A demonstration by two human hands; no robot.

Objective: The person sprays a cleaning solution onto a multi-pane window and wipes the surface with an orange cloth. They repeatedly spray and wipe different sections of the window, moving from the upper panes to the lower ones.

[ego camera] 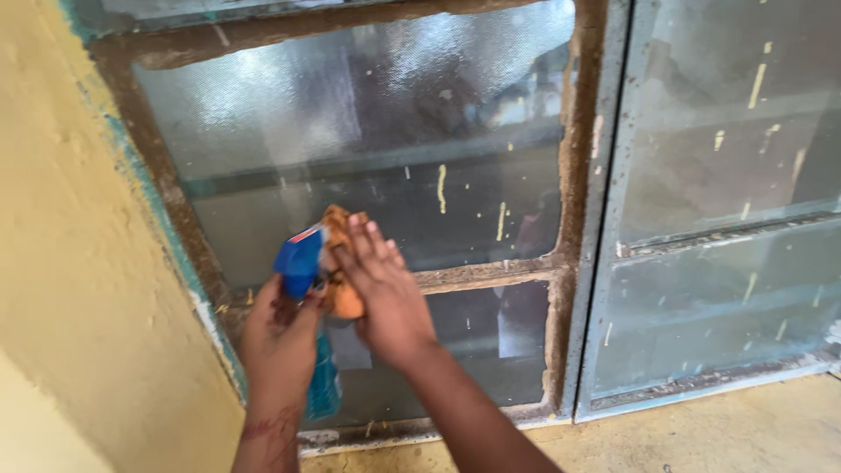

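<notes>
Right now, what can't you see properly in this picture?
Head view:
- Orange cloth: mostly hidden under the right hand.
- Blue spray bottle: middle covered by the left hand; whether it is spraying cannot be told.
- Behind the window glass: blurred by the frosted, paint-flecked pane.
- Window frame: top cut off by the edge.

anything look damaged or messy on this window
Yes. The glass panes are speckled with pale yellowish paint-like drips and look hazy. The window frame is rusty brown and rough. The right hand presses an orange cloth to the glass; the left hand holds a blue spray bottle.
</notes>
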